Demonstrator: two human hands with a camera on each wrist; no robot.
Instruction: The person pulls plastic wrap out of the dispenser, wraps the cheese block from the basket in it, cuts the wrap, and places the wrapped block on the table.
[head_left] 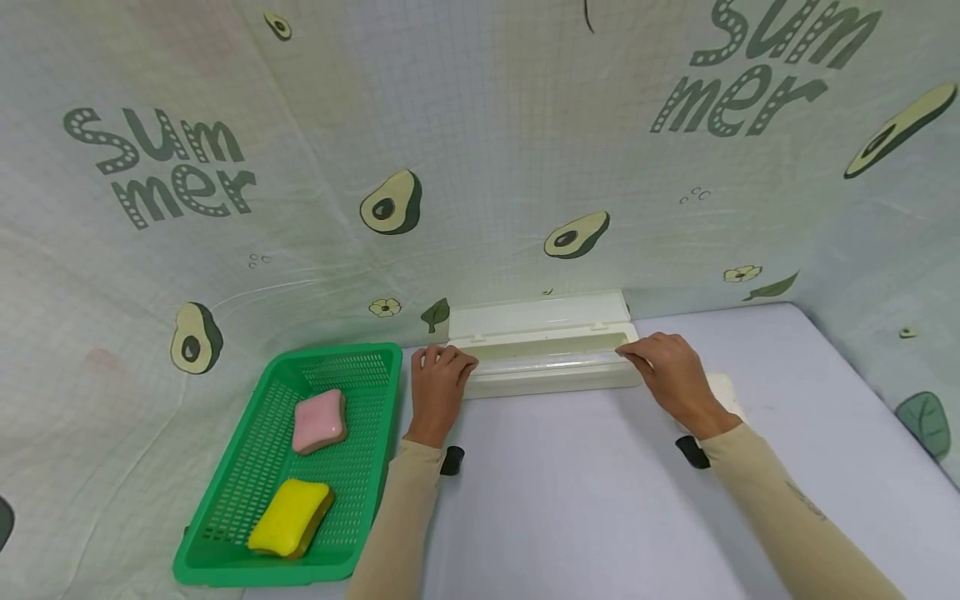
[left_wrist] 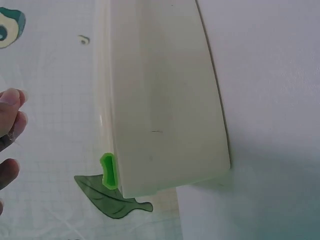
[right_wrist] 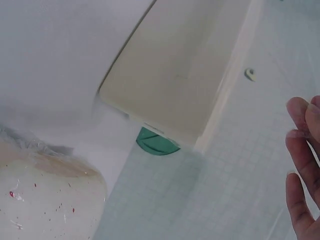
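Note:
A long cream cling film dispenser lies along the back of the table, its lid raised at the rear. Clear, shiny cling film spans the opening. At the dispenser's left end my left hand pinches the film's edge between thumb and fingers. My right hand pinches it likewise at the right end. A see-through bit shows by the fingertips in both wrist views. Seen from the left wrist, a bright green piece sits at one end of the dispenser.
Left of my left arm stands a green basket with a pink sponge and a yellow sponge. A pale, plastic-wrapped thing with red specks lies near my right wrist. Behind the table hangs an avocado-print sheet.

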